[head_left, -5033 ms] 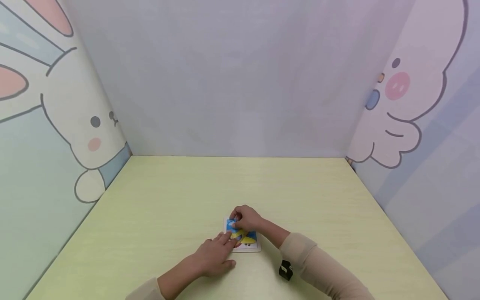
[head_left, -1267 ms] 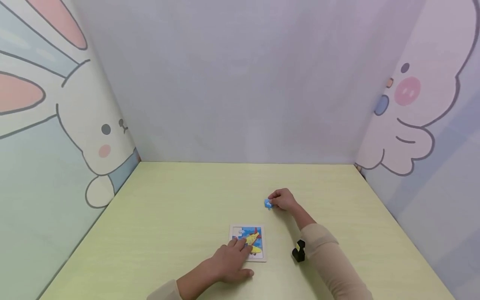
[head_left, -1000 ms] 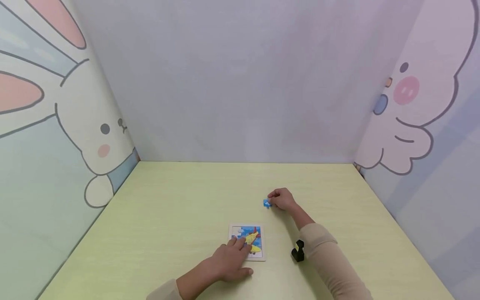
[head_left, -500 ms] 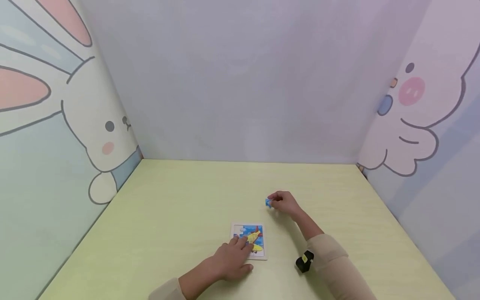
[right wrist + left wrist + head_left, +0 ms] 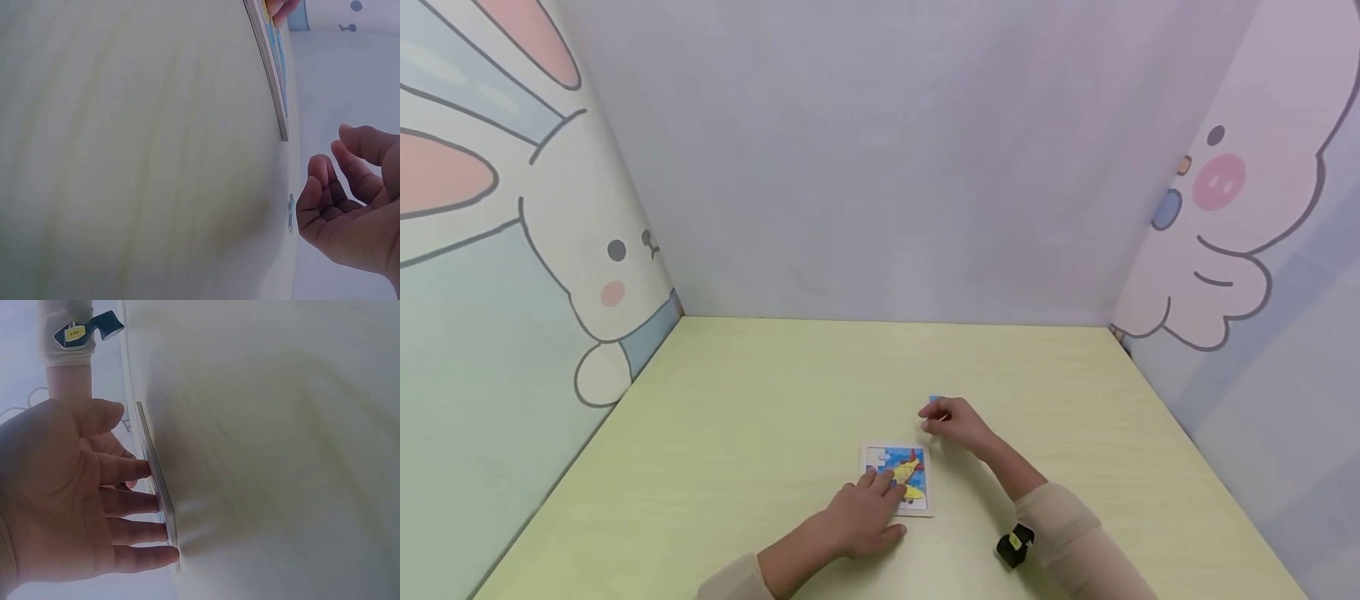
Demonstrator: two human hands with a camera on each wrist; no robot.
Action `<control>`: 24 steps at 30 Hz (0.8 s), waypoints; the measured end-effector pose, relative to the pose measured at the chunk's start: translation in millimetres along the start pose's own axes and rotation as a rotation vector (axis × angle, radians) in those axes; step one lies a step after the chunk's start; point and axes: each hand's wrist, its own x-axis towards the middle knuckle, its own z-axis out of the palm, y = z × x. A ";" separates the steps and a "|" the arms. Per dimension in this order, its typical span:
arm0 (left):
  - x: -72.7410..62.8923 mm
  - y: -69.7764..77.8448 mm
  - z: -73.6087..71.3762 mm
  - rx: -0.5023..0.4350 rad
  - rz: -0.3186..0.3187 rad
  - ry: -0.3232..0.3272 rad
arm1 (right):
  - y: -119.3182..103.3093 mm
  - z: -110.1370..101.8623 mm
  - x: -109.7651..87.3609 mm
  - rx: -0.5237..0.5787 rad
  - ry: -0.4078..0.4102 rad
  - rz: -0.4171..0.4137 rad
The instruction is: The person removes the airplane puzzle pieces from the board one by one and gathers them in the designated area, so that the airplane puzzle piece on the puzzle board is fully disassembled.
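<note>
My left hand (image 5: 863, 518) lies with spread fingers over the lower left of a small framed jigsaw puzzle (image 5: 917, 505), which shows a yellow plane on blue. In the left wrist view its fingertips (image 5: 167, 555) touch the puzzle's edge. Bare pale backing shows at the puzzle's upper left. Just past the puzzle's far right corner, my right hand (image 5: 958, 425) hovers with loosely bent fingers and a gap between thumb and index finger. Nothing shows between them. A blue puzzle piece (image 5: 933, 398) is partly hidden behind that hand; the right wrist view shows small flat blue pieces (image 5: 291, 212) on the table.
A black wrist camera mount (image 5: 1015, 546) sits by the right sleeve (image 5: 1060, 517). The pale yellow table (image 5: 760, 392) meets a plain back wall (image 5: 880, 208); side walls carry a printed rabbit and another cartoon animal.
The right hand has moved from the puzzle to the blue piece beyond it, then drawn slightly back toward the puzzle, leaving blue behind its fingers. The left hand stays on the puzzle.
</note>
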 end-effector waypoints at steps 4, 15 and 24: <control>0.4 1.0 -0.4 -0.003 -0.004 0.002 | -3.6 4.4 -4.3 -0.024 -0.013 -0.008; 2.8 0.9 -0.6 -0.008 -0.005 -0.010 | -16.6 15.0 -13.2 -0.016 -0.061 -0.017; 1.3 2.2 0.3 0.011 -0.003 0.003 | -13.9 27.0 -15.1 0.009 -0.142 -0.063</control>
